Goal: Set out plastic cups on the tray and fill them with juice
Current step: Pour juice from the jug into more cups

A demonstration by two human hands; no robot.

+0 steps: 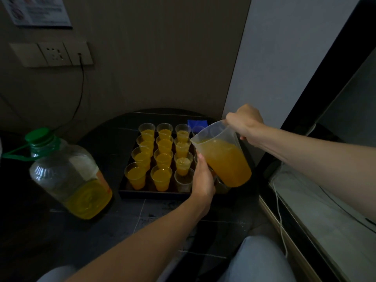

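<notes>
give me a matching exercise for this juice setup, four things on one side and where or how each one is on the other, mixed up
Things
1. jug
2. green-capped bottle
3. nearest cup in the third column from the left
4. blue item

Place or state
A. empty, by the near edge of the tray
B. tilted over the tray, gripped by the right hand
C. at the tray's far right corner
D. left of the tray, partly full

Pairs: 1-B, 2-D, 3-A, 4-C
</notes>
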